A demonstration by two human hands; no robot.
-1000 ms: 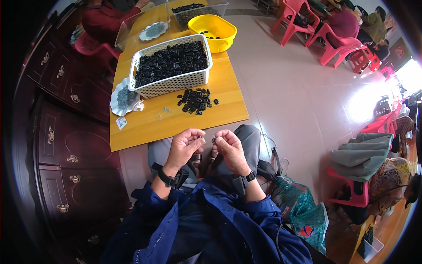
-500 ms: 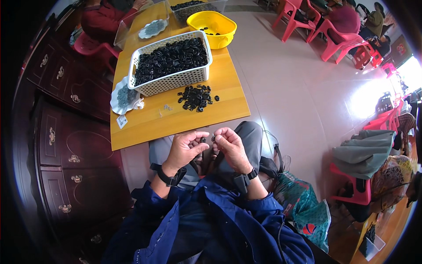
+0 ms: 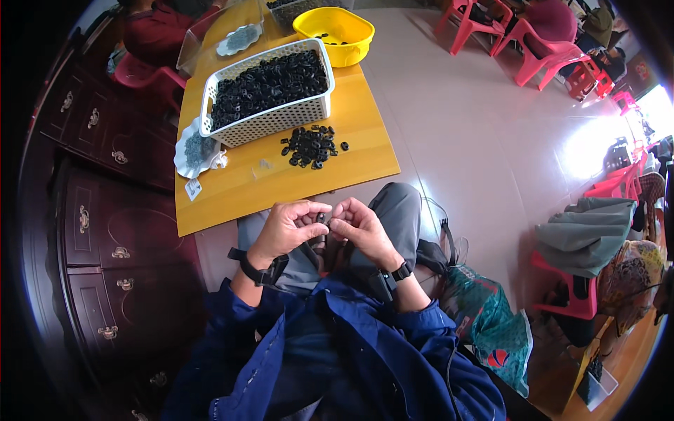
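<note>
My left hand (image 3: 284, 230) pinches a small black plastic piece (image 3: 321, 218) between thumb and fingertips, above my lap and just off the table's near edge. Close beside it, my right hand (image 3: 364, 231) has thumb and fingers pressed together; whatever they hold is too small to make out. Beyond my hands, a loose pile of black plastic pieces (image 3: 311, 147) lies on the yellow wooden table (image 3: 232, 203). Behind the pile stands a white perforated basket (image 3: 281, 126) heaped with similar pieces.
Left of the basket is a white scalloped dish (image 3: 184, 165) of small greyish bits, with a paper label (image 3: 193, 189) near it. A yellow tub (image 3: 358, 54) stands at the far right corner. Dark drawers (image 3: 133, 231) flank my left; a green bag (image 3: 484, 309) sits at my right.
My right hand has come closer to the left, so the fingertips nearly meet at the black piece. The view has shifted slightly.
</note>
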